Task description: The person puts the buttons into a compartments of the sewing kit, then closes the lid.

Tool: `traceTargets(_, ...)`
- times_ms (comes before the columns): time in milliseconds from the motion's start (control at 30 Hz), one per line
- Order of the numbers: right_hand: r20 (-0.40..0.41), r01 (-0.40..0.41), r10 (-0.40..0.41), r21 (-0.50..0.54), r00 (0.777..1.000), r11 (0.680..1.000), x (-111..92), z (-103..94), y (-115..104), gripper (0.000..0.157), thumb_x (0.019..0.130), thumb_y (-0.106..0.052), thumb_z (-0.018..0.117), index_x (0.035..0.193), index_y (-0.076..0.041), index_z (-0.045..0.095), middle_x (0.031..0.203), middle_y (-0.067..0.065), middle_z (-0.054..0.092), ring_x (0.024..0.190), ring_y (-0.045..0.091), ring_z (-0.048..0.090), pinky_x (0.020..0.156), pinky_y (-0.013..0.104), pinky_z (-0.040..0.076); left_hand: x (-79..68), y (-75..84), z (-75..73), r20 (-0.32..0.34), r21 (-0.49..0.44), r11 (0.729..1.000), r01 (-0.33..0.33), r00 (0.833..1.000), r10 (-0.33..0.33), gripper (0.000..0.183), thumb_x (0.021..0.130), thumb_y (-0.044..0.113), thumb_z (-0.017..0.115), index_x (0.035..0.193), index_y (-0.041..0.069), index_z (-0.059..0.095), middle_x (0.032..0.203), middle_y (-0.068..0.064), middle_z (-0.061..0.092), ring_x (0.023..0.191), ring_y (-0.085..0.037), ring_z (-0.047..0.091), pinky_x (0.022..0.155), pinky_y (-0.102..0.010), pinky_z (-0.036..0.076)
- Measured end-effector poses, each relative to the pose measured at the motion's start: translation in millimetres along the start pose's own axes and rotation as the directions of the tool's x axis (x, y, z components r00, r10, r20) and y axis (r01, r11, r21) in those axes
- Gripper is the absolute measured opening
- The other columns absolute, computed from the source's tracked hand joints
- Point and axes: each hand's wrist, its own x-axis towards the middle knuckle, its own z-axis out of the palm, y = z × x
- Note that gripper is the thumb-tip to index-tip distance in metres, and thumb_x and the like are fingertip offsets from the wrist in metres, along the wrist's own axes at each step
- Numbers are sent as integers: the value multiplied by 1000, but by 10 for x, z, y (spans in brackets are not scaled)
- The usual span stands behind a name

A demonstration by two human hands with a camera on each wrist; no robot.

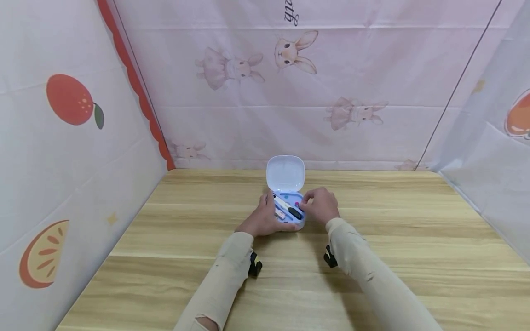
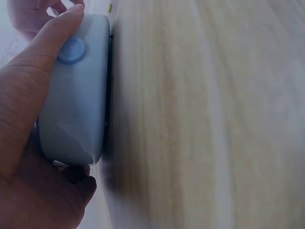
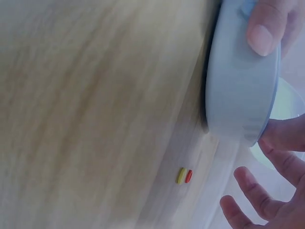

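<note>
A light blue sewing-kit-like case [image 1: 301,224] lies on the table with its lid [image 1: 285,173] raised. Inside it are a white tool with a black end [image 1: 294,212], a small white-and-pink item [image 1: 280,214] and a magenta piece [image 1: 296,203]. My left hand [image 1: 265,219] grips the case, thumb along its front near a round blue button [image 2: 72,50], fingers round the left side. Over the right rim, thumb and index finger of my right hand [image 1: 322,204] come together; its other fingers [image 3: 259,193] spread outward. Whether anything lies between those fingertips is hidden.
Side by side on the table past the case lie a small yellow piece [image 3: 181,175] and a small red piece [image 3: 189,176]; the right hand hides them in the head view. Printed cloth walls [image 1: 356,147] stand behind the wooden table [image 1: 198,193] and at both sides.
</note>
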Motion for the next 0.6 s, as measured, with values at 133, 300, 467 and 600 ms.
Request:
traceTargets(133, -21, 31, -32, -46, 999, 998, 8, 12, 1, 19, 90, -21, 74, 74, -10, 74, 70, 6, 57, 74, 27, 50, 70, 37, 34, -9, 7, -6, -2, -6, 1000, -5, 1000, 5, 138, 72, 66, 82, 163, 11, -6, 161, -15, 12, 127, -32, 43, 108, -47, 41)
traceTargets(300, -11, 65, -66, -59, 998, 996, 18, 19, 35, 19, 90, -20, 75, 73, -11, 74, 71, 5, 58, 72, 26, 50, 72, 37, 33, -21, 6, 0, 1, -20, 1000, -13, 1000, 13, 139, 72, 65, 83, 163, 10, -7, 162, -16, 11, 129, -33, 42, 109, -49, 40)
traceTargets(467, 25, 82, -83, 41, 996, 996, 10, -36, 81, 10, 89, -14, 76, 82, -7, 78, 99, 11, 70, 98, 32, 55, 91, 47, 41, -16, -15, 15, 0, -22, 1000, -14, 1000, 14, 138, 72, 64, 83, 163, 11, -7, 162, -16, 12, 130, -32, 41, 108, -48, 40)
traceTargets(600, 28, 80, -83, 104, 996, 991, 1, -141, 121, 9, 91, -10, 73, 93, -3, 78, 114, 17, 69, 108, 37, 59, 102, 56, 40, -9, -16, 11, -7, -18, 1000, -5, 1000, 5, 138, 71, 65, 83, 163, 12, -5, 162, -15, 12, 130, -33, 42, 109, -49, 40)
